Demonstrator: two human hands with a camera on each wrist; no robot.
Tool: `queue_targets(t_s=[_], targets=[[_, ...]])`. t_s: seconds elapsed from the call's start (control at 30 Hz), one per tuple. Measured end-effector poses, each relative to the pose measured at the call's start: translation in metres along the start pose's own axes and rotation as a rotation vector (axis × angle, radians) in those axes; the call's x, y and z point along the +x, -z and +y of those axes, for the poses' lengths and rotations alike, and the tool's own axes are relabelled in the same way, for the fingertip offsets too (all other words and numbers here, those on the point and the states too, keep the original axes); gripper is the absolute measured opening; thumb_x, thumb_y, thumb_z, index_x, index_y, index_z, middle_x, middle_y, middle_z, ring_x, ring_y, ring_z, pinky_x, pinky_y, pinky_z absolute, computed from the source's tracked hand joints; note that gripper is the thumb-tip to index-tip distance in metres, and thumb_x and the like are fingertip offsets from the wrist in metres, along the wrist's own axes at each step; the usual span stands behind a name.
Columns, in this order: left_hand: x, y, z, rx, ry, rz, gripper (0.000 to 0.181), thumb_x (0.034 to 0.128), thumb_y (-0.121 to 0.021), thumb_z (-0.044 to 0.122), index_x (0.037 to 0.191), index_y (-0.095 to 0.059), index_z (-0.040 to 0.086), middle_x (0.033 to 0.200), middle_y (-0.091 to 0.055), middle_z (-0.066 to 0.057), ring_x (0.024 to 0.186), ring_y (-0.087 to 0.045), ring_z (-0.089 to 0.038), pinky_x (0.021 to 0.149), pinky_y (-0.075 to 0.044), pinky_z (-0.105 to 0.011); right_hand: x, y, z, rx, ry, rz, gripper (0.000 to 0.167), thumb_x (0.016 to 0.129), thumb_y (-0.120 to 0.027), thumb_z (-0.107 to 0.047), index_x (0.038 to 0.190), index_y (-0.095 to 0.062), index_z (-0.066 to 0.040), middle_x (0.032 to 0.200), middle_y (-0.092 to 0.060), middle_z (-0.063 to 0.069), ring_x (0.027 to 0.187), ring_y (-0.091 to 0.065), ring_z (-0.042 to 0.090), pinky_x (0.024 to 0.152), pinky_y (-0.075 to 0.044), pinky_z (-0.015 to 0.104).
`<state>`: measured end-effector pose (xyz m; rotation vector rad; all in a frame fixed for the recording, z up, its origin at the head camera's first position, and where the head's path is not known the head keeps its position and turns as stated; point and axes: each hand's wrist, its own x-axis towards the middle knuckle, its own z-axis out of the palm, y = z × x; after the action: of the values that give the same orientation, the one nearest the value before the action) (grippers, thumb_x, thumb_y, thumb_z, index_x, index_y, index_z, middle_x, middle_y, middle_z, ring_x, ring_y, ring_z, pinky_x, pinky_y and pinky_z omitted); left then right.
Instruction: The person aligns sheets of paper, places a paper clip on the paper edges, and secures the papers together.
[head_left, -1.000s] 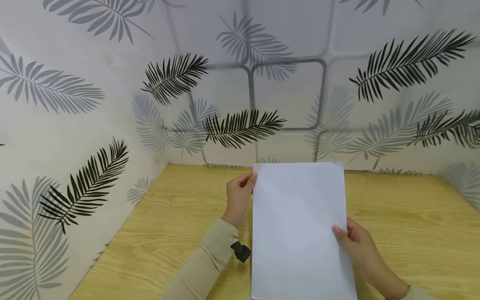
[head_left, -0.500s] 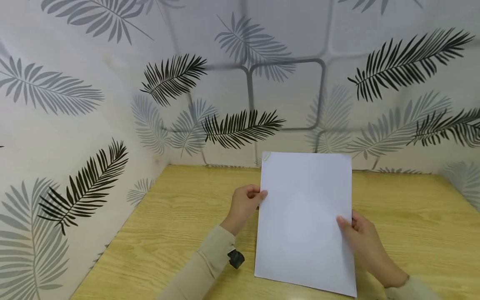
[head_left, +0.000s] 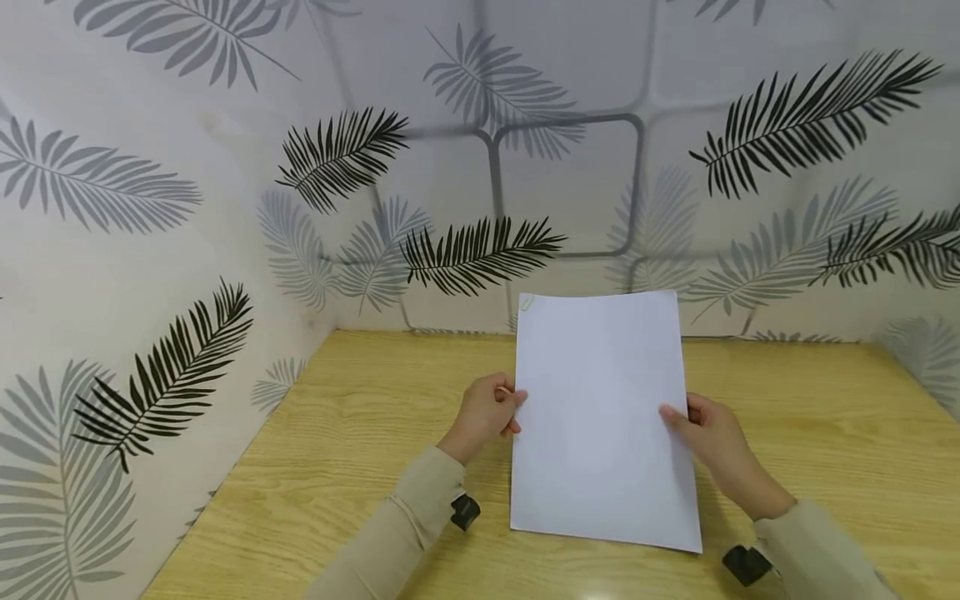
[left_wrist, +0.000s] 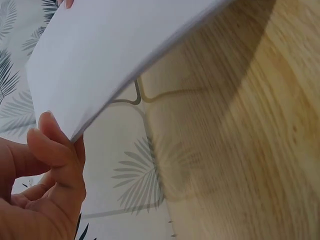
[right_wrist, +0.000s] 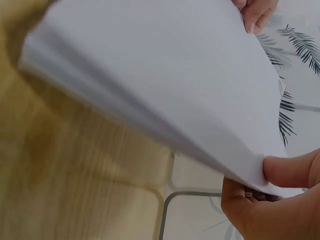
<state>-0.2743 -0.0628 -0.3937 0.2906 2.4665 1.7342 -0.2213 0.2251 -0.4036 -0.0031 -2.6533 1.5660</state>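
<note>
A stack of white paper (head_left: 600, 433) is held upright, tilted a little, above the wooden table; its layered edge shows in the right wrist view. A small pale paper clip (head_left: 527, 303) sits on its top left corner. My left hand (head_left: 486, 412) pinches the left edge around mid-height, thumb in front. On the opposite edge, my right hand (head_left: 720, 450) grips the stack with the thumb on the front face and the fingers behind. The right wrist view shows that thumb pressing the white sheet (right_wrist: 190, 85).
The wood-grain table (head_left: 360, 433) spreads out beneath the hands. Behind it and to the left stand walls covered with leaf-patterned paper (head_left: 337, 250). A dark strap piece (head_left: 465, 512) hangs at the left cuff, another (head_left: 747, 566) at the right.
My left hand has slid down from the clipped top corner to the middle of the left edge, uncovering the paper clip. The stack has risen and its bottom edge now shows.
</note>
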Motion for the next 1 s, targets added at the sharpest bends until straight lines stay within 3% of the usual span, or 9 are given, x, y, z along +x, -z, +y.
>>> queue_targets(t_s=[0.13, 0.23, 0.33, 0.5, 0.67, 0.77, 1.0], targets=[[0.005, -0.001, -0.002, 0.069, -0.005, 0.024, 0.012, 0.0971, -0.059, 0.011, 0.091, -0.055, 0.001, 0.055, -0.050, -0.004, 0.046, -0.056, -0.028, 0.045, -0.047, -0.031, 0.011, 0.003, -0.001, -0.077, 0.007, -0.025, 0.050, 0.099, -0.057, -0.028, 0.122, -0.053, 0.017, 0.109, -0.064, 0.027, 0.085, -0.057, 0.016, 0.069, -0.047, 0.028], [0.009, -0.002, -0.003, 0.159, -0.026, 0.039, 0.014, 0.0976, -0.058, 0.013, 0.089, -0.055, 0.002, 0.053, -0.048, -0.002, 0.055, -0.061, -0.040, 0.043, -0.043, -0.028, 0.017, 0.004, 0.000, -0.110, 0.008, -0.040, 0.049, 0.097, -0.060, -0.028, 0.118, -0.057, 0.017, 0.107, -0.065, 0.026, 0.087, -0.058, 0.022, 0.070, -0.047, 0.031], [0.012, -0.003, -0.004, 0.238, -0.041, 0.041, 0.016, 0.0976, -0.058, 0.013, 0.087, -0.056, 0.002, 0.053, -0.048, -0.001, 0.061, -0.062, -0.044, 0.043, -0.040, -0.023, 0.022, 0.004, 0.003, -0.130, 0.000, -0.054, 0.047, 0.095, -0.062, -0.026, 0.114, -0.059, 0.017, 0.103, -0.065, 0.025, 0.086, -0.057, 0.024, 0.068, -0.047, 0.032], [0.017, -0.005, -0.009, 0.297, -0.033, 0.036, 0.019, 0.0966, -0.059, 0.011, 0.081, -0.054, 0.003, 0.055, -0.049, -0.001, 0.061, -0.065, -0.039, 0.046, -0.043, -0.023, 0.027, 0.003, 0.009, -0.120, -0.028, -0.097, 0.035, 0.094, -0.064, -0.019, 0.100, -0.061, 0.016, 0.089, -0.065, 0.016, 0.076, -0.054, 0.019, 0.063, -0.049, 0.031], [0.023, -0.007, -0.016, 0.309, -0.024, 0.036, 0.022, 0.0951, -0.061, 0.010, 0.076, -0.052, 0.004, 0.054, -0.050, -0.001, 0.058, -0.065, -0.036, 0.044, -0.042, -0.022, 0.031, -0.001, 0.013, -0.151, -0.023, -0.099, 0.024, 0.091, -0.066, -0.012, 0.077, -0.059, 0.006, 0.068, -0.056, 0.004, 0.063, -0.049, 0.016, 0.057, -0.047, 0.031], [0.025, -0.008, -0.019, 0.329, -0.024, 0.027, 0.022, 0.0943, -0.062, 0.008, 0.076, -0.051, 0.004, 0.052, -0.051, -0.001, 0.056, -0.065, -0.035, 0.042, -0.039, -0.021, 0.034, -0.003, 0.015, -0.187, -0.022, -0.083, 0.024, 0.090, -0.067, -0.012, 0.076, -0.059, 0.006, 0.068, -0.055, 0.004, 0.062, -0.049, 0.016, 0.055, -0.047, 0.030], [0.024, -0.009, -0.020, 0.341, -0.029, -0.002, 0.023, 0.0916, -0.062, -0.001, 0.073, -0.048, 0.002, 0.056, -0.051, -0.004, 0.042, -0.055, -0.017, 0.041, -0.045, -0.021, 0.038, -0.010, 0.021, -0.252, 0.031, -0.068, 0.027, 0.087, -0.070, -0.011, 0.067, -0.055, -0.001, 0.058, -0.043, -0.001, 0.057, -0.041, 0.015, 0.052, -0.036, 0.029]])
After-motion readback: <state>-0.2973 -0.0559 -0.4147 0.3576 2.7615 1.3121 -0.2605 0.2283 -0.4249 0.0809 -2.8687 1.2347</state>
